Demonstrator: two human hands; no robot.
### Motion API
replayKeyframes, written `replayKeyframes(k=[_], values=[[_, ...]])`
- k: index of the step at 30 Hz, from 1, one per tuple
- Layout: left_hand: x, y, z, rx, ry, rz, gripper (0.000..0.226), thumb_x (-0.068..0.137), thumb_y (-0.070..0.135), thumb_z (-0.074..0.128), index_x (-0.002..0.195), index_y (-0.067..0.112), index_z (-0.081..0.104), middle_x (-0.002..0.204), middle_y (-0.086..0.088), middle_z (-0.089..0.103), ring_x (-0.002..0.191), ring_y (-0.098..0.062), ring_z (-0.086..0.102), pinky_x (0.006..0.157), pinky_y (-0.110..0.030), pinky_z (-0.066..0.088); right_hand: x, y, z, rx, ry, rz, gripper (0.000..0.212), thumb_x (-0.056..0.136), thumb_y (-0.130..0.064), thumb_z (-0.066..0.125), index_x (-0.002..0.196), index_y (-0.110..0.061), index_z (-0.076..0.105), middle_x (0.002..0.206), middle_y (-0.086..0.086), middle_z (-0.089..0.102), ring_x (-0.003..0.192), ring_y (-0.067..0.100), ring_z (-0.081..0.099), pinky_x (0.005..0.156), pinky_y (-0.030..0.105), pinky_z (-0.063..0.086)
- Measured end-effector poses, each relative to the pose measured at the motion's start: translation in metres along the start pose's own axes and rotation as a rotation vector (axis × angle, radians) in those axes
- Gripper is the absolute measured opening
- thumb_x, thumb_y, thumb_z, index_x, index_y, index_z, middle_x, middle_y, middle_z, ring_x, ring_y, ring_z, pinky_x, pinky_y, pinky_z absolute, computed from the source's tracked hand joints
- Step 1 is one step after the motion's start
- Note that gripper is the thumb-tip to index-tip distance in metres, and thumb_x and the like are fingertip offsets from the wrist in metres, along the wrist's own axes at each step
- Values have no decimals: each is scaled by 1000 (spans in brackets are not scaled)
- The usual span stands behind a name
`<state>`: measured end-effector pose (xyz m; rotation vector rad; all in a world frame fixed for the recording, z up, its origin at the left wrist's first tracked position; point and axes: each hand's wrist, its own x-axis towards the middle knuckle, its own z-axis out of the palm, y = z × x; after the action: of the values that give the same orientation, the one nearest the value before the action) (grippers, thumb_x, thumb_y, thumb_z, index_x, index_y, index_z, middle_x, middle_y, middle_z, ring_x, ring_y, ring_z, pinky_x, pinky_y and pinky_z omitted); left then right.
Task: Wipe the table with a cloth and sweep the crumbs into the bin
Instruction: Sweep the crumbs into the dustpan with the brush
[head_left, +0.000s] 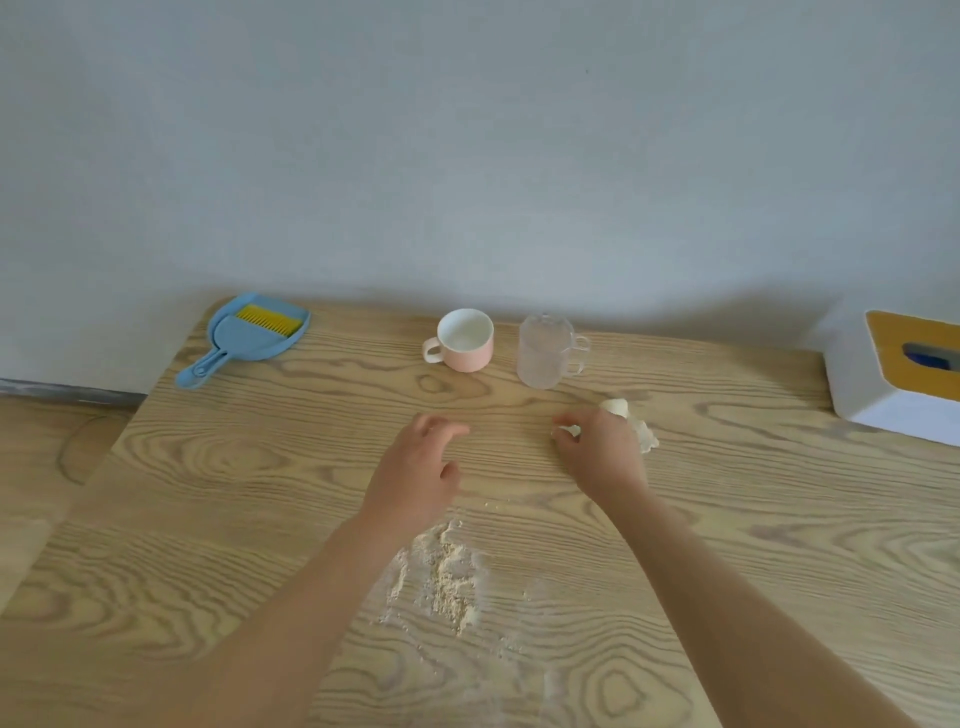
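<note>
A patch of pale crumbs (449, 577) lies on the wooden table (753, 545), near the front between my forearms. My right hand (597, 449) grips a small cream cloth (644, 436), bunched under the palm, just in front of the glass cup. My left hand (421, 467) hovers over the table left of it, fingers loosely spread and holding nothing. A blue dustpan with a yellow-bristled brush (254, 335) lies at the far left corner. A white bin with a yellow lid (904, 379) stands at the far right.
A pink mug (462, 340) and a clear glass cup (545, 351) stand near the back edge by the grey wall. The table's left edge runs diagonally, with wooden floor (47, 457) beyond it.
</note>
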<state>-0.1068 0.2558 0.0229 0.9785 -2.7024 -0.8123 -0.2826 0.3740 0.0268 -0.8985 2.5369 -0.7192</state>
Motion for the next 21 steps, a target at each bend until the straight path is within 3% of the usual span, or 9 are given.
replayKeyframes(k=[8, 14, 21], values=[[-8, -76, -50, -18, 127, -121, 44, 88, 12, 55, 130, 23, 49, 128, 5, 45, 119, -12, 44, 96, -24, 37, 13, -101, 59, -110, -197, -281, 24, 90, -21, 48, 102, -22, 69, 102, -4, 69, 91, 18, 63, 79, 34, 53], [-9, -148, -91, -30, 164, -160, 46, 87, 12, 56, 131, 22, 47, 128, 4, 44, 119, -13, 43, 96, -26, 37, 23, -183, 114, -143, -239, -314, 26, 88, -18, 48, 103, -23, 70, 101, -3, 69, 93, 18, 62, 79, 31, 51], [13, -231, -136, 46, 217, -205, 55, 84, 15, 59, 136, 20, 41, 143, 0, 36, 133, -19, 31, 104, -35, 32, 39, -261, 165, -207, -271, -282, 29, 88, -21, 45, 104, -29, 68, 102, -5, 67, 90, 19, 61, 71, 29, 50]])
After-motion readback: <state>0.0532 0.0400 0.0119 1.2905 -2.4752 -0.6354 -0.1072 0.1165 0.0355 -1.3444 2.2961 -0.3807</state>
